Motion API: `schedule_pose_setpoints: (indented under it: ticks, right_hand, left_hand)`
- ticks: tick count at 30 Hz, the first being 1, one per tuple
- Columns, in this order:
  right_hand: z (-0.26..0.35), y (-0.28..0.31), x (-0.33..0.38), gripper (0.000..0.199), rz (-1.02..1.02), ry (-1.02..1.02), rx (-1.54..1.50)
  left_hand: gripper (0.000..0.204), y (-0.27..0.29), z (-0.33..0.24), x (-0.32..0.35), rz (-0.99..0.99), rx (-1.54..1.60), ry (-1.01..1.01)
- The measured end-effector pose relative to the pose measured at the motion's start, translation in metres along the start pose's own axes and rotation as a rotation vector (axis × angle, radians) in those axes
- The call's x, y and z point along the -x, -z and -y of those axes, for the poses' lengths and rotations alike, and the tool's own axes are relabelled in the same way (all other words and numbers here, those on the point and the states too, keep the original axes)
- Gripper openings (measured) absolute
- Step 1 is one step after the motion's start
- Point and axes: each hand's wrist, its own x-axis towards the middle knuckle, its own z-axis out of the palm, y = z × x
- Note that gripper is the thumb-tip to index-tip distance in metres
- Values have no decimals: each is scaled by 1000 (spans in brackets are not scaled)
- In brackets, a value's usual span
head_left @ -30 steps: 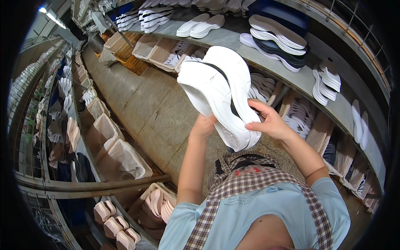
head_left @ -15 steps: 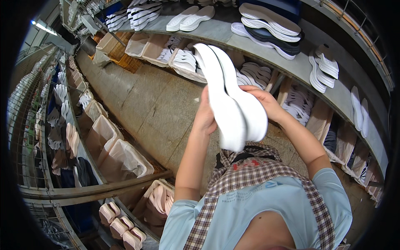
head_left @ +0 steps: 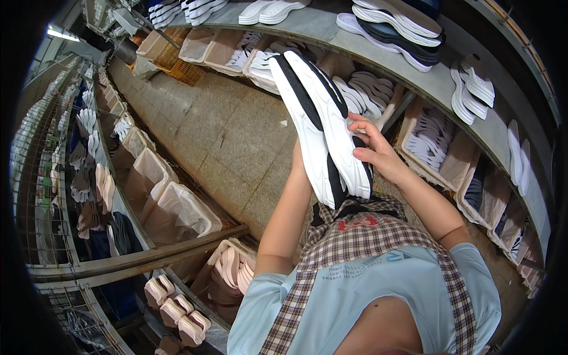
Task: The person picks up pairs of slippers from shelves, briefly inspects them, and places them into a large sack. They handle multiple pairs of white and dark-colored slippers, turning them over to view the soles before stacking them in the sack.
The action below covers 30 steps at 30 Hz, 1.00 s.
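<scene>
In front of my chest I hold a pair of white shoe soles [head_left: 324,127] side by side, tilted away from me, with black parts along their sides. My left hand [head_left: 299,158] grips the left sole's edge; its fingers are mostly hidden behind the soles. At the right sole's edge, my right hand [head_left: 380,151] has curled fingers and a thumb against the side, by the black part near the end closest to me.
A grey shelf [head_left: 402,66] curves along the far and right side, bearing stacked soles [head_left: 408,23]. Beneath it stand lined bins [head_left: 426,142] of soles. On the left are a rack, more lined bins [head_left: 188,210] and pinkish soles [head_left: 234,269]. Tiled floor [head_left: 219,130] lies between.
The soles have been turned over sideways, so their black parts now show where plain white faces were. My right hand has shifted down along the right sole's edge.
</scene>
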Motion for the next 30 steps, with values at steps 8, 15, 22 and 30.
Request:
schedule_pose_setpoints:
  ticks: [8, 15, 22, 30]
  right_hand:
    - [17, 24, -7, 73, 74, -210, -1228]
    - [-5, 56, 4, 72, -58, -183, -1265]
    - [-10, 61, 7, 71, -114, -222, -1244]
    - [3, 61, 14, 69, -182, -246, -1233]
  left_hand:
    - [51, 16, -11, 8, 538, 503, 130]
    - [54, 7, -19, 7, 457, 540, 103]
    - [56, 7, -15, -11, 615, 560, 225]
    - [51, -2, -7, -20, 586, 662, 336]
